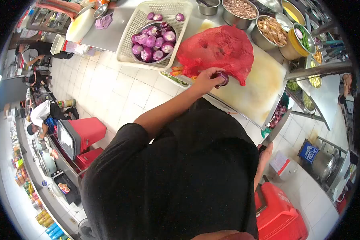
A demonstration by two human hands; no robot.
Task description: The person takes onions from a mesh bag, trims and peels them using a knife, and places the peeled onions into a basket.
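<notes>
My left hand (209, 81) is closed on a purple onion (223, 79) at the near edge of a stained cutting board (264, 86). Just beyond it lies a red mesh sack (216, 50), bulging with contents I see only dimly. Low on the right, my right hand (264, 157) grips the dark handle of a kitchen knife (277, 129), its long blade pointing up and away from me. Left of the sack, a metal bowl of peeled purple onions (154, 42) sits in a cream plastic basket (124, 46), with a few loose onions beside the bowl.
Pots of cut food (272, 31) line the back of the counter. Below the board's right edge is a heap of onion scraps (279, 114). Red coolers (282, 212) stand on the floor at right and left. Other people (42, 114) work at the far left.
</notes>
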